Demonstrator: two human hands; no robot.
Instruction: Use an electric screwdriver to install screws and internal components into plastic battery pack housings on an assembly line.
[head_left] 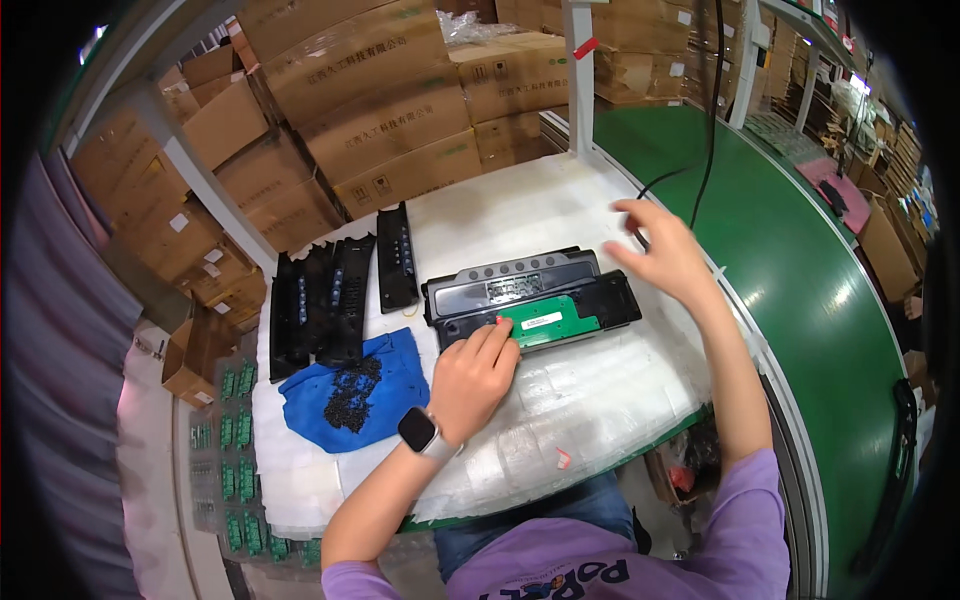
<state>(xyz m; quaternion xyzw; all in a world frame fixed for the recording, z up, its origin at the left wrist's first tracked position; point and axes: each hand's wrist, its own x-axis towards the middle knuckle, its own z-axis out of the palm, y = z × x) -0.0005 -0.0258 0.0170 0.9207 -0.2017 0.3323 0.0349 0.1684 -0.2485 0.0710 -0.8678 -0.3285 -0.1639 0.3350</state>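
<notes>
A black plastic housing [465,295] with a row of round grey buttons lies in front of me. On its near side sits a green circuit board [570,318] with a white label. My left hand [478,375], wearing a watch, has its fingers together and pressed on the board's left end. Something small and red [503,322] shows at those fingertips; I cannot tell what it is. Raised past the housing's right end is my right hand [655,252], slightly blurred, thumb and fingers apart and nothing visible in them. It is near a black cable [712,130].
Several black housings [350,300] stand at the table's left. A blue cloth [405,370] before them carries a heap of small black pieces [350,395]. Right of the table runs a green conveyor [830,330]. Cardboard boxes [390,130] are stacked behind; circuit boards [240,430] lie lower left.
</notes>
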